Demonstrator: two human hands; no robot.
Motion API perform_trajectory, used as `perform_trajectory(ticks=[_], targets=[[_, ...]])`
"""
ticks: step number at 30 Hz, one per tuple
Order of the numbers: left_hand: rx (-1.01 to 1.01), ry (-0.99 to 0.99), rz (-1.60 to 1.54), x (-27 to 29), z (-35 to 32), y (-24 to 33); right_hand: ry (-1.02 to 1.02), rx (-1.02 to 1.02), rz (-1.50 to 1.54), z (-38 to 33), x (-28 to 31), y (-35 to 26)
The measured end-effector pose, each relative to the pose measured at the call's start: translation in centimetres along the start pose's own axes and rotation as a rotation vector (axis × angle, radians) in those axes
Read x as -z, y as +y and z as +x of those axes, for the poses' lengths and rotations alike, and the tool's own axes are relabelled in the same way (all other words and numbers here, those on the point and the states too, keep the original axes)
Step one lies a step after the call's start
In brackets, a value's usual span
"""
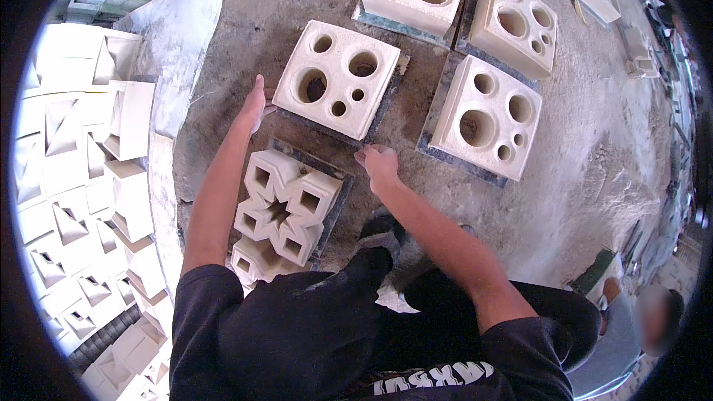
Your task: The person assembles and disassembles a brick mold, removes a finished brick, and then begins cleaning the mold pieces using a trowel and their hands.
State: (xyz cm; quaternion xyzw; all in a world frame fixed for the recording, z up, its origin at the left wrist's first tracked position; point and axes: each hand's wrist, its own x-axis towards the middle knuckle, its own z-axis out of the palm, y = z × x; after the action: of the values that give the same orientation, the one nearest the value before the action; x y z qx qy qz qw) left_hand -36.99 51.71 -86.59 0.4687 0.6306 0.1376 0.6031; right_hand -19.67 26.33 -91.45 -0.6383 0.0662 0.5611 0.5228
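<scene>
Below, both hands, left hand (254,102) and right hand (378,164), grip the dark tray (381,115) bearing a holed block (338,78).

both arms extended down – left hand (253,104) flat, right hand (378,162) curled

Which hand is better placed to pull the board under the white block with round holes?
Probably the left hand: it already touches the board's left edge beside the block. The right hand rests at its near edge.
</scene>
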Motion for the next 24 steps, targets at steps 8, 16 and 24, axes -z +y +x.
perform_trajectory(ticks=[8, 16, 24], targets=[[0.042, 0.023, -0.086, -1.8, -0.2, 0.2, 0.035, 0.093, 0.124, -1.1, 0.9, -0.7], [0.084, -0.069, -0.18, -2.8, -0.2, -0.3, 0.196, 0.285, -0.138, 1.6, 3.1, 1.5], [0.034, -0.062, -0.203, -3.0, -0.1, -1.0, 0.23, 0.308, -0.002, 0.0, 2.5, 1.0]])
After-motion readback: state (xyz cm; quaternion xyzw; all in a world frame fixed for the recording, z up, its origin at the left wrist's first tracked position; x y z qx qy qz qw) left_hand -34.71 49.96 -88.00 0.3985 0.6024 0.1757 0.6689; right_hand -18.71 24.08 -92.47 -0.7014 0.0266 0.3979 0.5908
